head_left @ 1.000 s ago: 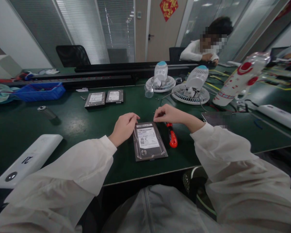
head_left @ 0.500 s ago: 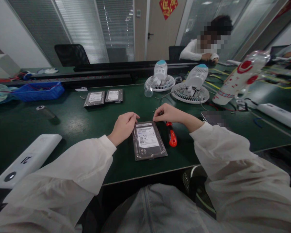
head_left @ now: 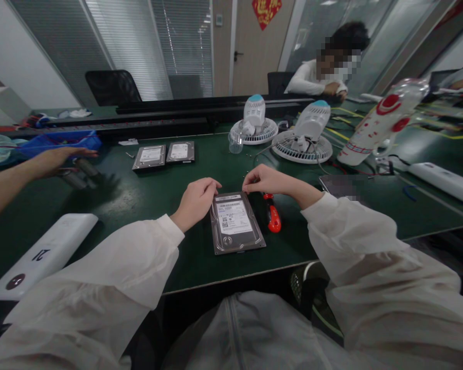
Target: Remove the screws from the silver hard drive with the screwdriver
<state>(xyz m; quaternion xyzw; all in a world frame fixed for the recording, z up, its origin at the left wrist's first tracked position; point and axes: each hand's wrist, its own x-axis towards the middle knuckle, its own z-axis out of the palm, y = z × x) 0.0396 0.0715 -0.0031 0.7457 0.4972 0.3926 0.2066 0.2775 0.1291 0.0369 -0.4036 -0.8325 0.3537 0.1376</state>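
A hard drive [head_left: 237,226] lies label up on the green table in front of me. My left hand [head_left: 198,200] is at its far left corner, fingers curled and gripping the edge. At the far right corner is my right hand [head_left: 264,181], thumb and fingertips pinched together. Whatever is between those fingertips, if anything, is too small to tell. Just right of the drive, under my right hand, lies a red-handled tool [head_left: 273,218]; its far end is hidden by the hand.
Two more hard drives [head_left: 149,156] lie farther back. A co-worker's hand [head_left: 67,155] reaches in at left over metal cylinders [head_left: 72,178], near a blue bin [head_left: 61,140]. White fans [head_left: 303,146], a clear cup [head_left: 236,143], a patterned bottle [head_left: 370,128] and white power banks [head_left: 46,252] stand around.
A co-worker's bare arm has come in from the left, with a second cylinder now blurred beneath its hand. My own hands and the hard drive have hardly moved.
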